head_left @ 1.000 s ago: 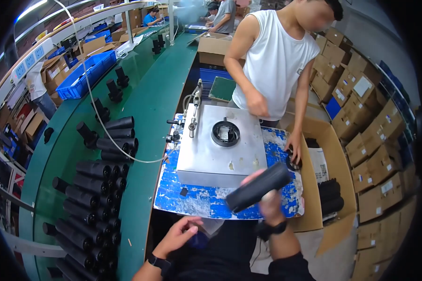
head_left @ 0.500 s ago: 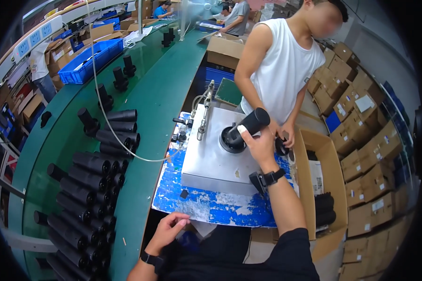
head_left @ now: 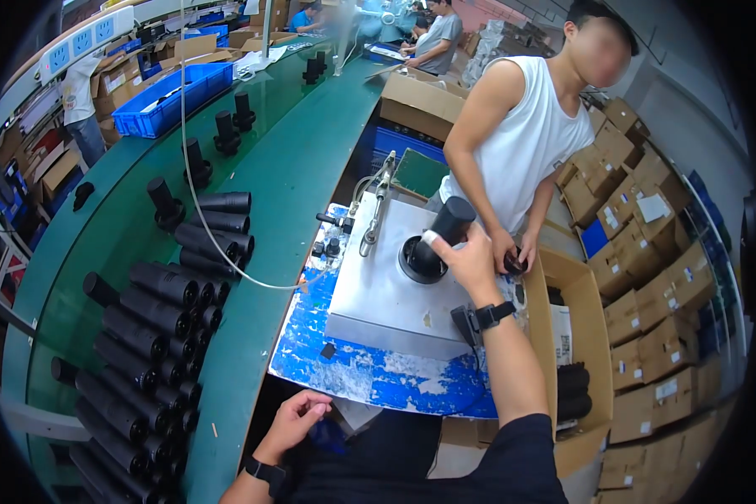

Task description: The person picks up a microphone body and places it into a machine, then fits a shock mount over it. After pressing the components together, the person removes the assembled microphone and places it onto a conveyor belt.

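Note:
My right hand (head_left: 472, 260) is closed round a black cylindrical tube (head_left: 455, 218), thumb on its near left side. The tube leans slightly over a round black holder (head_left: 412, 259) on a silver metal box (head_left: 386, 311). Its lower end meets the holder, though I cannot tell how deep it sits. My left hand (head_left: 294, 422) hovers by the near edge of the worn blue board (head_left: 311, 357), fingers loosely bent, nothing visible in them. A co-worker in a white sleeveless top stands across from me, both hands on a small dark round part (head_left: 515, 264).
Rows of black tubes (head_left: 134, 357) lie on the green bench (head_left: 286, 185) at left, with upright black parts (head_left: 166, 204) behind. A metal valve with tubing (head_left: 376, 218) stands on the box's left. An open carton (head_left: 596, 336) is at right, a blue crate (head_left: 172, 101) far left.
The tube in my right hand has become more upright over the holder. My left hand's fingers have curled slightly. The co-worker's head has lifted, and the view has shifted a little.

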